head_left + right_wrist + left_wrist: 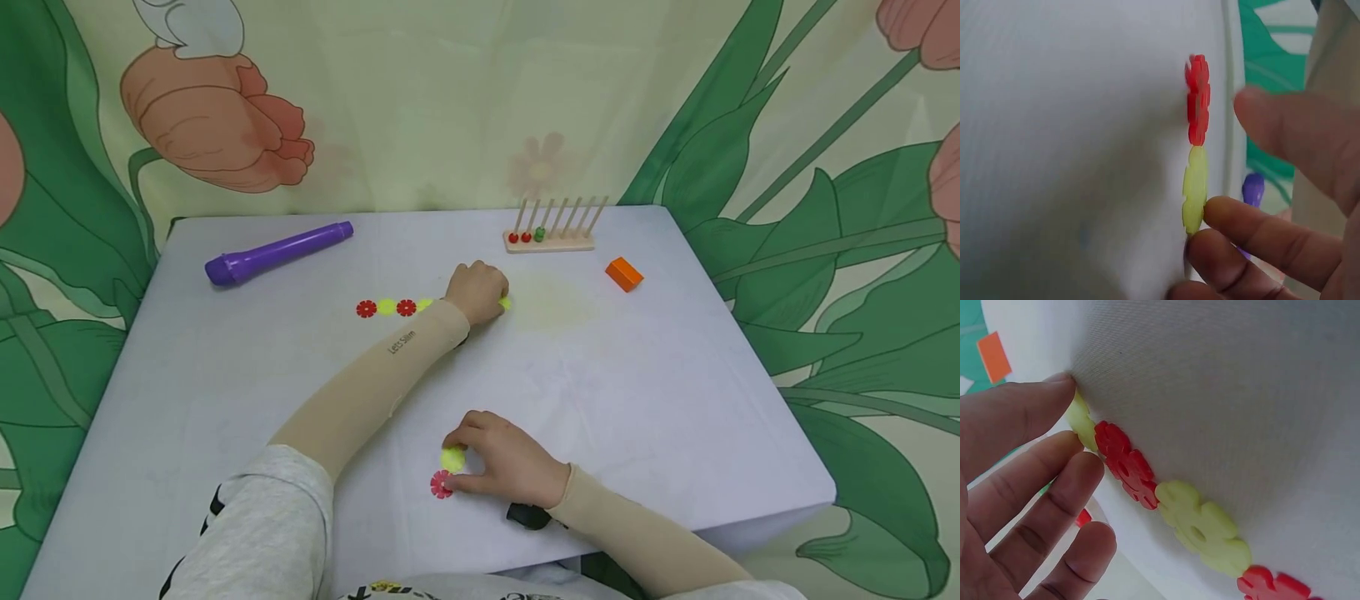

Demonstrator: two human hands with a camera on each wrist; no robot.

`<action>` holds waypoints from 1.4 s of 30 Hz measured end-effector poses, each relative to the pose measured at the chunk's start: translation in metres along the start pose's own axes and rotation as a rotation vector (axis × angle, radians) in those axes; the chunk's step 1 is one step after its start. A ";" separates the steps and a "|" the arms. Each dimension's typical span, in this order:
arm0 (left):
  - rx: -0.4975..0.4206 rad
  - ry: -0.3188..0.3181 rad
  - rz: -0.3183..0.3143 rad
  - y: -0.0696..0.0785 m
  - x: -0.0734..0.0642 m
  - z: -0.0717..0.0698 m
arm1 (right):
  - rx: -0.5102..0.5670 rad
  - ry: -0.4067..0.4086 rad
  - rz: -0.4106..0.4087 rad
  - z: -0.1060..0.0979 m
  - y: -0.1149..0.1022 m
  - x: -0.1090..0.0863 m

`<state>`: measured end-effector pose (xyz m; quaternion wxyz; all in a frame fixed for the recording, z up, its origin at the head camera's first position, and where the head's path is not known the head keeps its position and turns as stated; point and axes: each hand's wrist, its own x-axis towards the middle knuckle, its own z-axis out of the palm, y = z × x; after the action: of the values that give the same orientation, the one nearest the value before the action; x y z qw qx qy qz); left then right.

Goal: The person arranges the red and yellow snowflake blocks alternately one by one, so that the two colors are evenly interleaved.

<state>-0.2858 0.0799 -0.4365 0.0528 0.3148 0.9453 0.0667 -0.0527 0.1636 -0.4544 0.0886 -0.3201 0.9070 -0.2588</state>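
Note:
A row of flower-shaped plastic pieces, red and yellow by turns, lies across the table; a red flower piece (366, 309) marks its left end. My left hand (477, 293) is over the right end, where thumb and index finger pinch the last yellow flower piece (1081, 422). Beside it sits another red flower piece (1125, 464). Nearer the front edge, my right hand (510, 460) has its fingertips against a separate yellow flower piece (1195, 190). This one adjoins a red flower piece (1198, 100); the right thumb stands off from both in the right wrist view.
A purple marker-shaped tube (281, 252) lies at the back left. At the back right stands a wooden peg rack (551, 242) with red and green beads, and an orange block (624, 274) lies to its right. A flowered curtain hangs behind the white-covered table (637, 400).

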 end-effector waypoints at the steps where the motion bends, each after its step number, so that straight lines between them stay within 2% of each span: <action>1: -0.001 0.001 0.001 0.000 0.000 0.000 | -0.013 -0.009 -0.013 0.001 -0.002 0.000; 8: 0.016 0.010 0.000 0.000 0.000 0.002 | -0.154 0.003 -0.153 0.007 -0.011 0.001; 15: 0.019 0.012 -0.002 -0.001 0.001 0.002 | -0.230 0.019 -0.250 0.005 -0.007 0.004; 20: 0.019 0.016 -0.002 -0.002 0.002 0.004 | -0.299 0.070 -0.333 0.002 -0.003 0.001; 24: 0.014 0.016 0.002 -0.002 0.002 0.004 | -0.358 0.111 -0.367 0.000 0.003 -0.006; 29: 0.013 0.019 0.005 -0.003 0.002 0.004 | -0.351 0.142 -0.346 -0.005 0.014 -0.016; 37: 0.012 0.026 0.001 -0.003 0.002 0.002 | -0.285 0.149 -0.173 -0.022 0.036 -0.016; 42: -0.007 0.013 0.001 -0.002 0.001 0.002 | -0.263 0.150 -0.112 -0.032 0.048 -0.011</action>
<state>-0.2869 0.0794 -0.4392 0.0477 0.3146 0.9453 0.0722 -0.0804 0.2156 -0.4528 -0.0367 -0.3589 0.9179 -0.1655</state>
